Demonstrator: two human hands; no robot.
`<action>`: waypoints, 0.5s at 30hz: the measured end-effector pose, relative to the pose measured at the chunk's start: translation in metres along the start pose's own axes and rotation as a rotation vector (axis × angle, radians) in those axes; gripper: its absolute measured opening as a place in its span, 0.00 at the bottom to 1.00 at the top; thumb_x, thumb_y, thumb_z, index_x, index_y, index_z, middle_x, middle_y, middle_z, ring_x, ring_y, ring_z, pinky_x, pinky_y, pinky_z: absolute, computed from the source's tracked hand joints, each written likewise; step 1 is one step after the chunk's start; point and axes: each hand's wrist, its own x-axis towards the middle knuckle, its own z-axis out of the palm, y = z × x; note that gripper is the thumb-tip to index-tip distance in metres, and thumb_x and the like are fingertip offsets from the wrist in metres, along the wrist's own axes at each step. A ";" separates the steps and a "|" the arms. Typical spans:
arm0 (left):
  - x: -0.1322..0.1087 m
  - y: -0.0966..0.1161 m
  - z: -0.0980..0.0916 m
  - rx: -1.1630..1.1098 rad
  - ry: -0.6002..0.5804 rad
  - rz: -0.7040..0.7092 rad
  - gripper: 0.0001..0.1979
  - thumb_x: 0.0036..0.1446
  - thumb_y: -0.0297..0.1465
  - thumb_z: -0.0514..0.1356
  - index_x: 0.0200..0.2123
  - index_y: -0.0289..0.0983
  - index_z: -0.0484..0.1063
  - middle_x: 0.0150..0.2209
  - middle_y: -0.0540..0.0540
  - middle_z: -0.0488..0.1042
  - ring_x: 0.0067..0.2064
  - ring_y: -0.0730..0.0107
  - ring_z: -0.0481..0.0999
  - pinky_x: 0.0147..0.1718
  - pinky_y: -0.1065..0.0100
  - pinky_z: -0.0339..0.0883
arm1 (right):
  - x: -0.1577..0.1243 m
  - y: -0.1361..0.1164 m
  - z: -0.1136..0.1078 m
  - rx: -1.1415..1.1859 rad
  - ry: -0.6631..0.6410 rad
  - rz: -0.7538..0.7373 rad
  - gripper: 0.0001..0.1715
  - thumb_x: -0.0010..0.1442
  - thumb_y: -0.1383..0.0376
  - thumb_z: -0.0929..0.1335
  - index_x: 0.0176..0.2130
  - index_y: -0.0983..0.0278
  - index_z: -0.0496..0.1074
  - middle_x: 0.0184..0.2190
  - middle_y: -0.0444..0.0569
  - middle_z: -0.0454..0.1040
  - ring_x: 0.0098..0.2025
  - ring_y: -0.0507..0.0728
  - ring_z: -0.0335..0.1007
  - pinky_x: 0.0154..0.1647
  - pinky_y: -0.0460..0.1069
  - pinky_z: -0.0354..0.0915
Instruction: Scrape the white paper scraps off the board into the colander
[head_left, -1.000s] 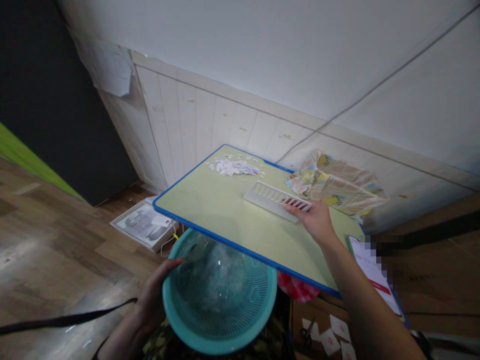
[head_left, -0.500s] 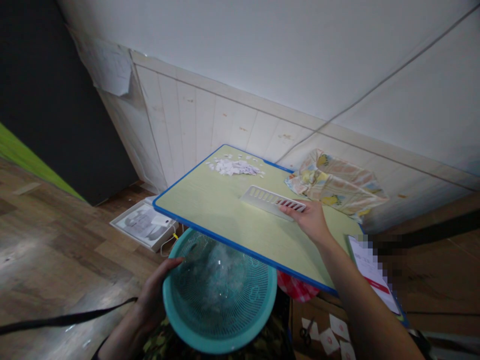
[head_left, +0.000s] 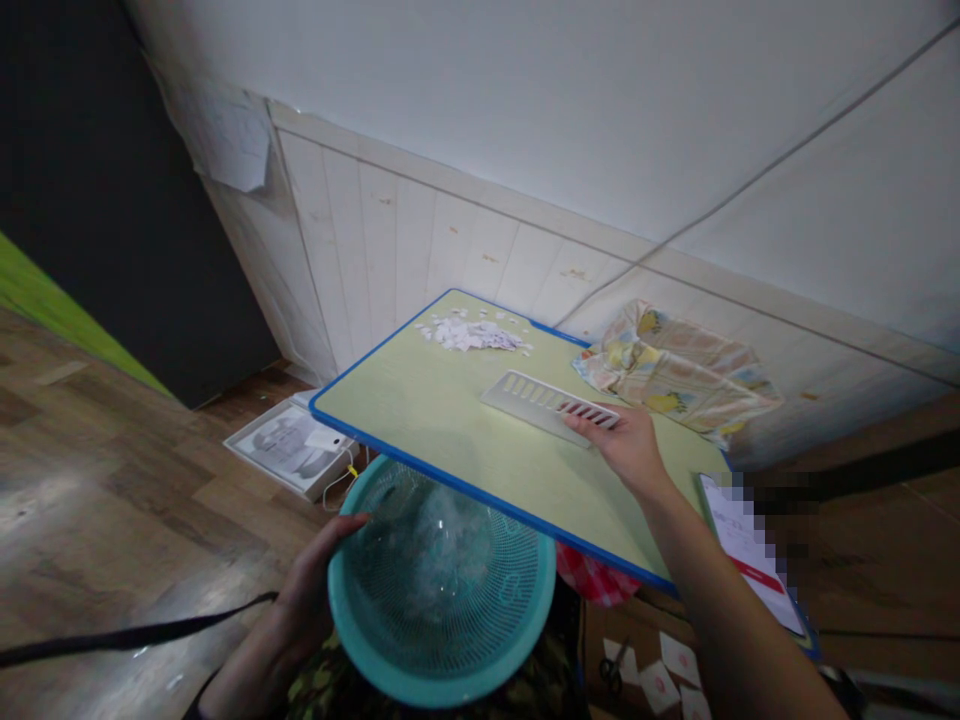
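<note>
My left hand point(head_left: 319, 560) grips the left rim of a turquoise plastic basket point(head_left: 442, 685), its thumb over the edge. Wispy, clear or whitish stuff lies in the basket; I cannot make out what it is. My right hand point(head_left: 626, 445) is closed around one end of a white slotted plastic tray point(head_left: 521, 405), with the thumb on the near side. The tray is held over the pale green tabletop point(head_left: 420, 420); whether it touches the surface is unclear. Beyond its far end lies a heap of small white paper scraps point(head_left: 480, 333).
A crumpled patterned cloth point(head_left: 660, 360) lies at the table's back right, against the wall. A phone-like screen point(head_left: 750, 550) sits at the right edge. Scissors point(head_left: 613, 670) and white cards point(head_left: 660, 685) are below. On the floor at left stands a white box point(head_left: 289, 450).
The view has shifted very slightly. The tray in my right hand has tilted a little, showing more of its slots. My left hand keeps its hold on the basket.
</note>
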 end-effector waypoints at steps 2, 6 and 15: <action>-0.001 0.000 0.000 0.008 0.005 0.011 0.07 0.61 0.24 0.60 0.35 0.25 0.76 0.27 0.35 0.79 0.26 0.55 0.80 0.28 0.62 0.77 | 0.003 0.000 0.002 -0.024 0.024 -0.008 0.19 0.52 0.53 0.76 0.37 0.65 0.84 0.30 0.50 0.83 0.29 0.60 0.76 0.27 0.49 0.67; -0.003 0.001 0.003 0.021 0.031 0.019 0.08 0.63 0.23 0.58 0.34 0.25 0.75 0.26 0.36 0.79 0.25 0.58 0.79 0.27 0.64 0.77 | 0.004 0.000 0.005 -0.018 -0.029 -0.001 0.19 0.52 0.53 0.75 0.37 0.65 0.84 0.31 0.51 0.83 0.29 0.59 0.77 0.28 0.49 0.67; 0.004 -0.002 -0.005 0.027 0.016 0.019 0.06 0.60 0.24 0.60 0.38 0.26 0.76 0.27 0.37 0.79 0.27 0.56 0.80 0.29 0.63 0.78 | 0.004 -0.005 0.005 -0.042 -0.024 -0.015 0.19 0.52 0.52 0.75 0.36 0.64 0.84 0.30 0.50 0.83 0.28 0.59 0.77 0.27 0.49 0.67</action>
